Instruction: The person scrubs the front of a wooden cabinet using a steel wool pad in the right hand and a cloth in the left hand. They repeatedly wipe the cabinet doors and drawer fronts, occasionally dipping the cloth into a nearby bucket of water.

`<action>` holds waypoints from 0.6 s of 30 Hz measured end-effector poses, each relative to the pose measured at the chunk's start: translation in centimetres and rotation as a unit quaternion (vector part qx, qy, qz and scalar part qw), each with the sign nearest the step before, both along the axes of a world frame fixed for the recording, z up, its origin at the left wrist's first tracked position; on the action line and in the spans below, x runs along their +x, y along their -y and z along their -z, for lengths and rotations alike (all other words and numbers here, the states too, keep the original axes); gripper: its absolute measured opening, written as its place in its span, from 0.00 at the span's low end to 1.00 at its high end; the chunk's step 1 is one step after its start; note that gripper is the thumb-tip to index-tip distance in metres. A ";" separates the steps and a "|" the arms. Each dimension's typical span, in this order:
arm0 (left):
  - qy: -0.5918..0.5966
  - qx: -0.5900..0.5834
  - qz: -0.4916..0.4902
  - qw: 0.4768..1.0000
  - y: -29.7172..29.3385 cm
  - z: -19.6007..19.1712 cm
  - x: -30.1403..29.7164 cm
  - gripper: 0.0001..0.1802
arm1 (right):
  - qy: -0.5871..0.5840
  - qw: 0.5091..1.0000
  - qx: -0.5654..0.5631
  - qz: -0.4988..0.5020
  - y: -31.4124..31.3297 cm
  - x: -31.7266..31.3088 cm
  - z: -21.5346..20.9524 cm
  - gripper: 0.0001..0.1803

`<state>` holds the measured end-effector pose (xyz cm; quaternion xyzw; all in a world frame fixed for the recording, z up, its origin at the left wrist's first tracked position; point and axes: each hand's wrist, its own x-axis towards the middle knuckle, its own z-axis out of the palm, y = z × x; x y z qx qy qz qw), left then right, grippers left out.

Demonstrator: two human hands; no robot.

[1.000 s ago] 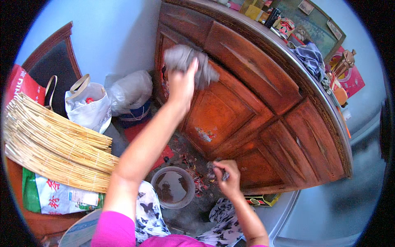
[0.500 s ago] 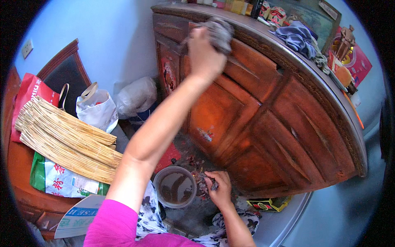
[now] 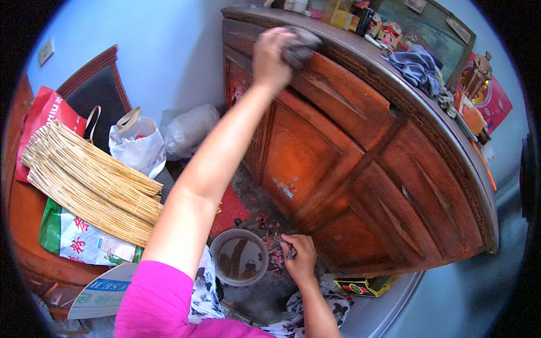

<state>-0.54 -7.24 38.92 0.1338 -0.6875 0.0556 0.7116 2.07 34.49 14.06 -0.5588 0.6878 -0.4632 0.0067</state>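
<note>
Overhead, the left hand (image 3: 271, 56) is seen at about 12 o'clock in the head view, arm fully extended, fingers clamped on a dark grey rag (image 3: 301, 45). The rag is pressed against the upper front edge of the wooden cabinet (image 3: 360, 169), just under its top. Rag lies at roughly 2 o'clock from the hand, bunched, so no clear long axis can be made out. The cabinet's top edge runs from 12 o'clock down towards 4 o'clock; the hand sits at the 12 o'clock end of that line.

The right hand (image 3: 298, 258) is low, at about 6 o'clock, resting on the floor at the cabinet's foot amid dark reddish debris (image 3: 269, 239). Fingers are curled together; something small may be pinched, but this cannot be told. Left hand is the one on the rag; right hand is well apart from it.

Around:
- round bowl (image 3: 239, 257) of brown liquid, just beside the right hand, at its 9 o'clock
- bundle of pale reeds (image 3: 93, 180) at 9 o'clock, over a printed bag (image 3: 76, 242)
- white plastic bag (image 3: 138, 143) near the wall
- blue cloth (image 3: 418, 67) on the cabinet top, at 3 o'clock from the rag, apart from it
</note>
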 end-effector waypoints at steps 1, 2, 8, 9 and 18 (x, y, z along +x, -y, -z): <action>-0.040 0.081 0.013 0.996 2.8 0.7 0.4 0.22 | -0.006 1.000 0.003 0.001 -0.1 0.1 -0.2 0.17; -0.083 0.155 0.032 0.984 4.5 0.6 0.3 0.20 | -0.005 1.000 -0.006 0.004 0.0 -0.3 -0.4 0.17; -0.051 0.217 0.086 0.971 6.1 4.8 0.0 0.17 | 0.007 1.000 0.005 0.013 -1.5 -0.7 -0.8 0.17; -0.057 0.229 0.023 0.972 3.8 5.5 -1.1 0.20 | 0.002 1.000 0.011 0.025 -1.8 -1.2 -0.8 0.17; 0.132 0.240 0.262 0.925 -18.2 11.3 -0.3 0.35 | -0.015 0.999 0.033 0.016 -0.4 -1.1 0.7 0.17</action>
